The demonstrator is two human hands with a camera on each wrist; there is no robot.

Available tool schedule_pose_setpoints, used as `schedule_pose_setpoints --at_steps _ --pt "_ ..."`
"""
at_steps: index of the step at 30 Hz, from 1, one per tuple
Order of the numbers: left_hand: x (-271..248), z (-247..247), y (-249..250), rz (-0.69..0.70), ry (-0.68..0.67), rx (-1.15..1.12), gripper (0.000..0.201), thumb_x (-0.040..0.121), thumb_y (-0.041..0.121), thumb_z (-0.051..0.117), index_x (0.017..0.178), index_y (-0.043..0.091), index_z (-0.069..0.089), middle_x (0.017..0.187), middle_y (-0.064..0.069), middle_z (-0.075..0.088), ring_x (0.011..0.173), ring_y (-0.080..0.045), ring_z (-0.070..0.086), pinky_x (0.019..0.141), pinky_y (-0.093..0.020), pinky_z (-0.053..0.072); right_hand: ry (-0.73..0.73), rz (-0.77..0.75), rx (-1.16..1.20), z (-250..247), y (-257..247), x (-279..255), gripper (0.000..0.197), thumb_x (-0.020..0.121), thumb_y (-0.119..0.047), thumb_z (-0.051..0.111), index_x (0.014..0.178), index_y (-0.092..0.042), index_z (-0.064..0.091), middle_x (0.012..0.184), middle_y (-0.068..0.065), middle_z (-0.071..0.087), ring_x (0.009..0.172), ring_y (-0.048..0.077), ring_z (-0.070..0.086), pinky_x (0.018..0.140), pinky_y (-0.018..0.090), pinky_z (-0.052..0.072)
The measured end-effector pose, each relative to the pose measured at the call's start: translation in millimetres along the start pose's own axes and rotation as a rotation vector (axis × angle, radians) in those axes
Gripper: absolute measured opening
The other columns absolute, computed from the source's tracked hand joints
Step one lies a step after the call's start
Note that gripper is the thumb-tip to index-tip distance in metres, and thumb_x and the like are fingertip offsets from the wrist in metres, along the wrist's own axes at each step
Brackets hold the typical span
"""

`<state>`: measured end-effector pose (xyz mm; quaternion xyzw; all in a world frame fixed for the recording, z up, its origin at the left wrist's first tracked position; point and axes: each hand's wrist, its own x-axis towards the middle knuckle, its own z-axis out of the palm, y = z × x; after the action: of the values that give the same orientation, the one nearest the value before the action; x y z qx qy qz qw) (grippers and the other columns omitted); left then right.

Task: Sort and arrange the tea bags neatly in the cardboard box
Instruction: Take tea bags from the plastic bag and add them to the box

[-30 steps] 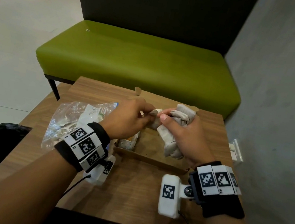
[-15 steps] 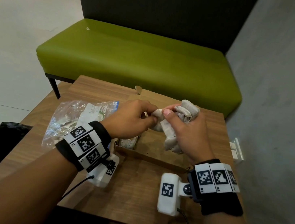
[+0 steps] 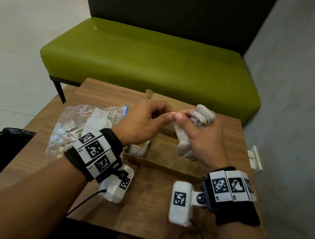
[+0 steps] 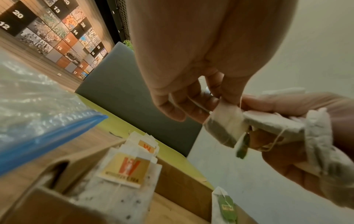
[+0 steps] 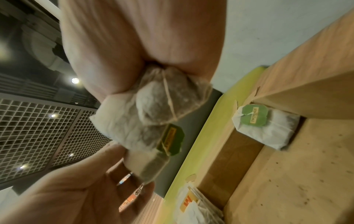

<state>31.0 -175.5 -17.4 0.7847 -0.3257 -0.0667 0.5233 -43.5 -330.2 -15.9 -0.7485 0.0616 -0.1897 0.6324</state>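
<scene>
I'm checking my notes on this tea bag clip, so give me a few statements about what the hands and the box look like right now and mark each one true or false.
1. The right hand grips a bunch of tea bags. True.
2. The left hand rests flat on the table. False: it is raised over the cardboard box, pinching one tea bag of the bunch.
3. The cardboard box is empty. False: orange-tagged tea bags stand at one end and a green-tagged tea bag lies at the other.
4. A clear plastic bag lies on the table left of the box. True.
5. The bench behind the table is red. False: it is green.
</scene>
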Motion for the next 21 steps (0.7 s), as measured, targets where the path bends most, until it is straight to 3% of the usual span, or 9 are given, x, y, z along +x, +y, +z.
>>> schedule_pose_setpoints --at_steps 5,7,9,11,13,16,18,21 --pt "-0.2 1.1 -0.2 0.011 0.015 0.039 0.010 0.096 0.027 0.062 0.095 0.020 0.069 0.067 0.008 0.060 0.057 -0.006 0.049 0.054 -0.027 0.040 -0.013 0.011 -0.035 0.1 1.6 0.3 0.014 0.090 -0.019 0.076 0.077 -0.023 0.072 0.082 0.011 0.072 0.086 0.031 0.071 0.076 0.052 0.059" --pt "-0.3 1.0 -0.2 0.020 -0.010 0.044 0.013 0.096 0.030 0.062 0.095 0.019 0.069 0.072 0.004 0.064 0.061 -0.014 0.055 0.055 -0.035 0.045 -0.034 0.016 -0.060 0.0 1.5 0.1 0.014 0.091 -0.020 0.075 0.077 -0.023 0.072 0.080 0.007 0.072 0.082 0.027 0.071 0.071 0.048 0.059" --pt "-0.6 0.4 -0.2 0.020 -0.040 0.036 0.014 0.098 0.027 0.059 0.096 0.017 0.069 0.081 -0.001 0.068 0.072 -0.023 0.061 0.063 -0.042 0.050 -0.036 0.007 -0.063 -0.5 0.8 0.2 0.014 0.091 -0.018 0.074 0.078 -0.021 0.071 0.076 0.000 0.071 0.077 0.017 0.069 0.070 0.039 0.058" --pt "-1.2 -0.2 -0.2 0.007 -0.067 0.015 0.014 0.099 0.024 0.058 0.098 0.015 0.068 0.082 0.002 0.067 0.071 -0.016 0.060 0.062 -0.034 0.050 -0.022 -0.011 -0.066 -0.9 0.8 0.7 0.014 0.091 -0.016 0.074 0.077 -0.019 0.071 0.074 -0.001 0.070 0.076 0.014 0.068 0.070 0.035 0.057" --pt "-2.4 -0.1 2.1 -0.014 -0.084 -0.030 0.014 0.098 0.023 0.059 0.098 0.013 0.069 0.081 0.005 0.066 0.070 -0.008 0.058 0.063 -0.025 0.046 -0.004 -0.027 -0.068 -1.7 0.9 1.8 0.012 0.091 -0.015 0.074 0.079 -0.014 0.072 0.075 0.000 0.071 0.077 0.016 0.069 0.071 0.034 0.058" --pt "-3.0 -0.8 4.0 -0.027 -0.085 -0.107 0.016 0.096 0.024 0.062 0.097 0.011 0.071 0.089 -0.013 0.070 0.077 -0.024 0.061 0.070 -0.038 0.049 -0.006 -0.028 -0.050 -2.5 1.0 2.1 0.012 0.091 -0.014 0.074 0.082 -0.006 0.073 0.081 0.004 0.076 0.083 0.023 0.072 0.077 0.043 0.061" --pt "-3.9 -1.5 5.4 -0.034 -0.079 -0.155 0.016 0.094 0.022 0.064 0.096 0.008 0.071 0.093 -0.017 0.070 0.081 -0.023 0.062 0.075 -0.039 0.050 -0.007 -0.022 -0.038 -2.6 0.7 1.6 0.012 0.091 -0.014 0.074 0.083 -0.006 0.072 0.082 0.008 0.076 0.084 0.027 0.073 0.079 0.047 0.061" --pt "-4.8 -0.9 7.2 -0.056 -0.054 -0.214 0.016 0.090 0.022 0.068 0.094 0.006 0.072 0.094 -0.020 0.070 0.086 -0.033 0.065 0.083 -0.049 0.052 0.000 0.000 -0.043 -3.2 -0.2 1.2 0.011 0.090 -0.016 0.075 0.083 -0.009 0.072 0.080 0.008 0.074 0.079 0.022 0.072 0.071 0.042 0.061"
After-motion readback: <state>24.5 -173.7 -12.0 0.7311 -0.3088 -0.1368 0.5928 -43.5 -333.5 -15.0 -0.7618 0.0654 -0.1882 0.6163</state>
